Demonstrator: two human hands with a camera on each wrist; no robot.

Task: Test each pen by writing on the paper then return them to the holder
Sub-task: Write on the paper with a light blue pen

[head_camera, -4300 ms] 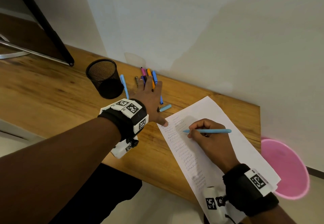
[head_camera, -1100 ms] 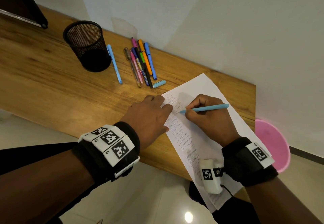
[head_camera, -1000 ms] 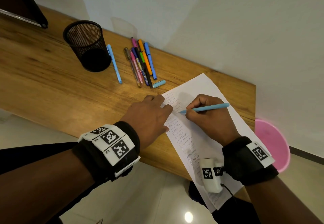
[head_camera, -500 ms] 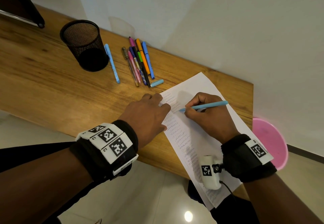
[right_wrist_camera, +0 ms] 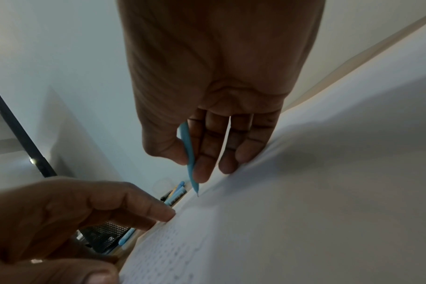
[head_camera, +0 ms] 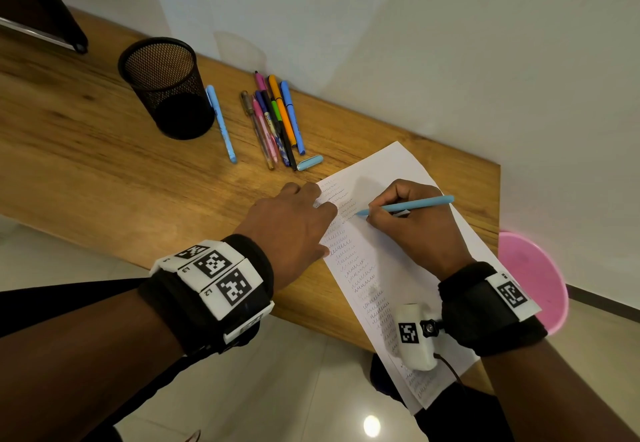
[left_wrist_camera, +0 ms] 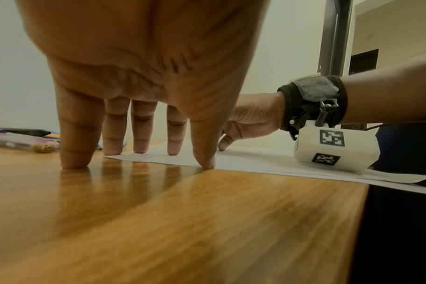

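Observation:
My right hand (head_camera: pixel 408 223) grips a light blue pen (head_camera: pixel 412 204) with its tip on the white paper (head_camera: pixel 384 171), beside rows of wavy lines; the right wrist view shows the pen (right_wrist_camera: pixel 189 157) between thumb and fingers. My left hand (head_camera: pixel 294 223) presses the paper's left edge with straight fingers (left_wrist_camera: pixel 173 138), some on the wood. The pen's blue cap (head_camera: pixel 310 162) lies above the paper. A bundle of several coloured pens (head_camera: pixel 277 119) and a lone blue pen (head_camera: pixel 221 123) lie next to the black mesh holder (head_camera: pixel 166 88), which looks empty.
The wooden desk (head_camera: pixel 86 164) meets a white wall at the back. The paper overhangs the desk's near edge. A pink bin (head_camera: pixel 533 279) stands on the floor to the right. A dark stand leg (head_camera: pixel 45 8) is at the far left.
Since 4.3 s ago my left hand came back from the pen bundle to the paper's edge. In the last second the right hand keeps writing in nearly the same spot.

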